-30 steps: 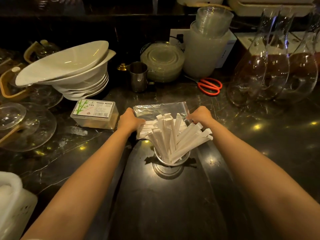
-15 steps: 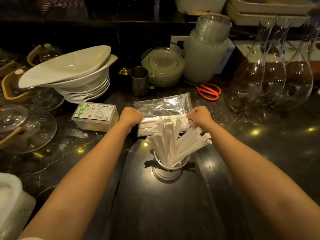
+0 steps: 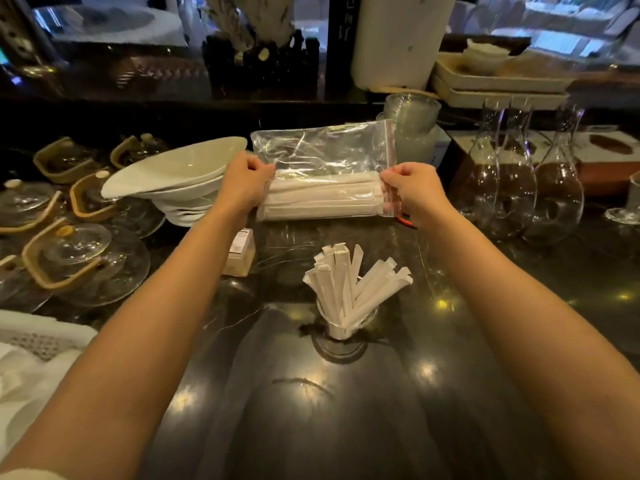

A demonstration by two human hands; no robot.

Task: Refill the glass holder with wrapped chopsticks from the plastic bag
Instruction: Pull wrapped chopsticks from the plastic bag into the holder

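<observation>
A clear zip plastic bag hangs in the air above the dark counter, held at both ends. My left hand grips its left edge and my right hand grips its right edge by the red zip strip. Wrapped chopsticks lie sideways in a bundle along the bag's bottom. Below the bag, nearer to me, the glass holder stands on the counter with several white wrapped chopsticks fanned out of it.
Stacked white bowls sit left of the bag, glass lids with wooden handles further left. A small labelled box lies under my left forearm. Glass carafes stand right, plastic cups behind the bag.
Both hands have lifted the bag off the counter and raised it upright in front of me; the chopsticks settled to its bottom. The camera tilted up.
</observation>
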